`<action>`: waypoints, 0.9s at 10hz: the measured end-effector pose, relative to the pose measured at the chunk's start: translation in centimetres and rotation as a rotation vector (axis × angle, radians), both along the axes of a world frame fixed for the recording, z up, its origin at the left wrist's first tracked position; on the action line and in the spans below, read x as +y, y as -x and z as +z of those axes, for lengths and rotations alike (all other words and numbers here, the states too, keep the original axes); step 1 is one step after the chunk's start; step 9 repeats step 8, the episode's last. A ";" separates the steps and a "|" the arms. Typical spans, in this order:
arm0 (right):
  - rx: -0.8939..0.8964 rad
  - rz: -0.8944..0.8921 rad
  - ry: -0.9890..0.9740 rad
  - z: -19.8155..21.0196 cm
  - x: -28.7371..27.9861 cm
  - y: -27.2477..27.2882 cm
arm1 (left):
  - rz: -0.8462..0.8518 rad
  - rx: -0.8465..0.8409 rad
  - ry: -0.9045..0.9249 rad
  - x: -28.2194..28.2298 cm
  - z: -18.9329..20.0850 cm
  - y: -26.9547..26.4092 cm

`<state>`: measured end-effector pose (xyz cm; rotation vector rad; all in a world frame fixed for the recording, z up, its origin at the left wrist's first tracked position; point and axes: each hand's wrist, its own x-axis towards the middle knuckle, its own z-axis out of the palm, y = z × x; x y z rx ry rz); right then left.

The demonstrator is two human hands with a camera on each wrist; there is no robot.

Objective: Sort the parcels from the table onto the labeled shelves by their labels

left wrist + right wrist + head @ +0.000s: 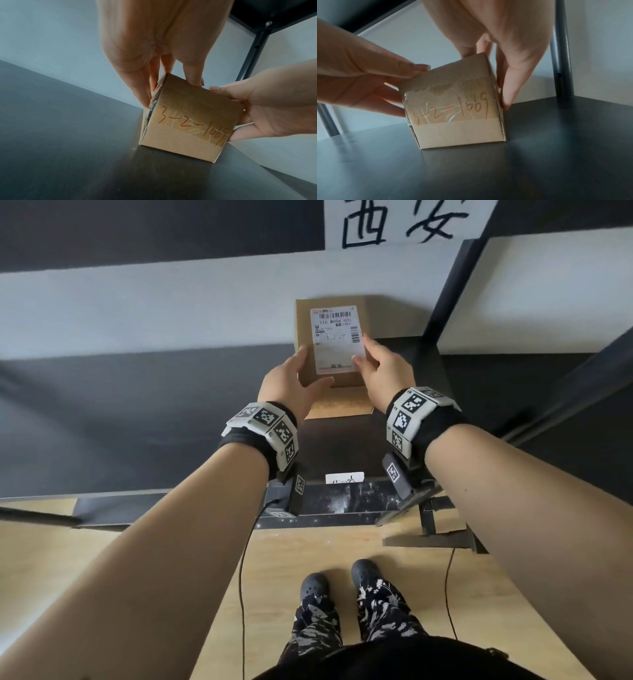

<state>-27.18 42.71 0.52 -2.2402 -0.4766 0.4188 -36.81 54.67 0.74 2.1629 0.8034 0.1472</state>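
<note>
A brown cardboard parcel (306, 320) with a white shipping label on top stands on the dark shelf (137, 405) under the handwritten paper sign (404, 224). My left hand (291, 376) grips its left side, thumb across the near top edge. My right hand (378, 364) grips its right side, fingertips on the label. In the left wrist view the parcel (185, 121) shows red writing "3-2-1005" on taped cardboard, and the left fingers (145, 88) lie flat against its side. In the right wrist view the parcel (457, 112) rests flat on the shelf (539, 148).
A dark metal post (561, 54) stands just right of the parcel at the shelf's corner. The white wall is close behind. A lower shelf carries a small white label (344, 477). Wooden floor and my feet (339, 580) are below.
</note>
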 end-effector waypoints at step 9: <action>-0.033 0.034 0.011 -0.4 0.4 -1.7 | -0.030 -0.014 0.004 1.5 -1.1 -0.6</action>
